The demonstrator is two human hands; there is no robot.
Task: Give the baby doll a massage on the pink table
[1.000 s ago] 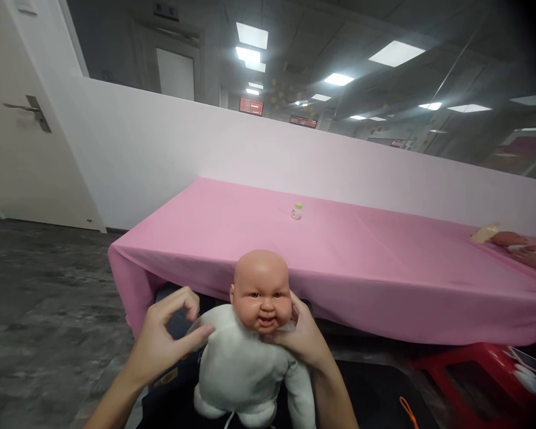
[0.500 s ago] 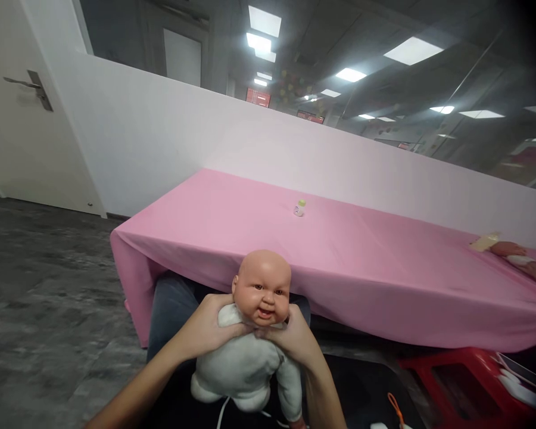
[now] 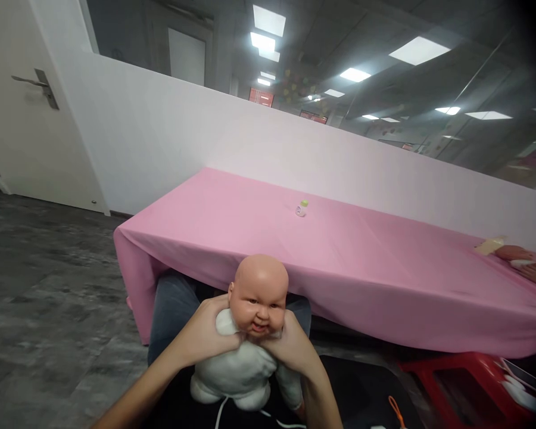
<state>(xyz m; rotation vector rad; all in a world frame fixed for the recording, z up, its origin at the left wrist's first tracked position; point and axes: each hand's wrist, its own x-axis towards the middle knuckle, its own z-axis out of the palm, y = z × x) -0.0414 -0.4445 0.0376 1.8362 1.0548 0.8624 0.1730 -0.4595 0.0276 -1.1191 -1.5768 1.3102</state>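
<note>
A baby doll [image 3: 261, 286] with a bald head and a white cloth body sits upright in my lap, facing me. My left hand [image 3: 217, 328] is wrapped around its shoulder and neck on the left side. On the other side my right hand [image 3: 286, 339] grips the doll by the neck and shoulder, its thumb below the chin. Both hands' far fingers are hidden behind the doll. One cloth arm of the doll hangs down by my right wrist.
A table with a pink cloth [image 3: 232, 208] stands in front of me, bearing a small bottle with a green cap [image 3: 301, 208]. Another doll [image 3: 520, 261] lies at its far right beside a pale yellow item [image 3: 490, 245]. A red plastic object [image 3: 469, 387] stands at lower right.
The doll's head has tipped forward and down a little, and my hands have shifted slightly with it. The whole view has moved slightly.
</note>
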